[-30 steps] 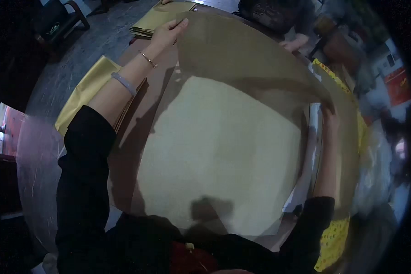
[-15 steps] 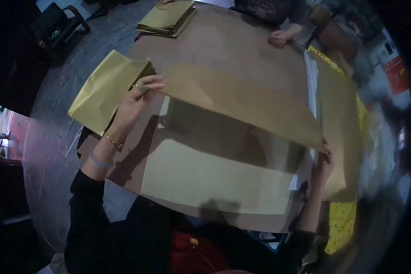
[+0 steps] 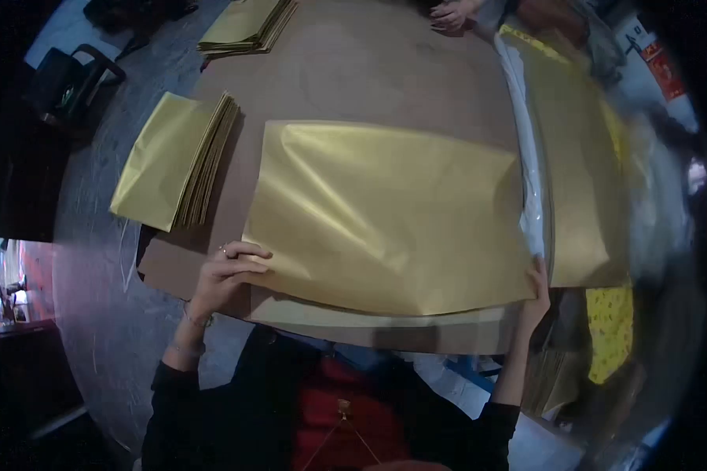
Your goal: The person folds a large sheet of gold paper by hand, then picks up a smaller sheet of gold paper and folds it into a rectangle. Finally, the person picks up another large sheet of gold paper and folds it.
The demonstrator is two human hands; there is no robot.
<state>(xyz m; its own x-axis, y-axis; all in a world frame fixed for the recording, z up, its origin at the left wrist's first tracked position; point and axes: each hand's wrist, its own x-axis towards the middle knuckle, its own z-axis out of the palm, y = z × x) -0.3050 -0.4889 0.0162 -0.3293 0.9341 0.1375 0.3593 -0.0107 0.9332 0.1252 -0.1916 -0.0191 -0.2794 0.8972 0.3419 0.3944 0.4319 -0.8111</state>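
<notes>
A large gold paper sheet (image 3: 385, 212) lies in front of me, creased and shiny, its near edge slightly raised. My left hand (image 3: 232, 271) pinches its near left corner between thumb and fingers. At the near right corner, my right hand (image 3: 536, 289) grips the edge, its fingers partly hidden. Beneath the gold sheet, a strip of a pale sheet (image 3: 322, 312) shows along the near side. Both rest on the brown tabletop (image 3: 401, 82).
Folded gold sheets form a stack (image 3: 165, 165) at the left edge and another stack (image 3: 247, 25) at the far left. To the right lies a pile of large gold sheets (image 3: 581, 173) with yellow patterned wrapping (image 3: 609, 330). Another person's hand (image 3: 452, 14) rests at the far edge.
The gold sheet, earlier lifted and tilted above the pale sheet, has come down to lie over it. Both my hands have moved toward me, still holding its corners. The camera view has shifted.
</notes>
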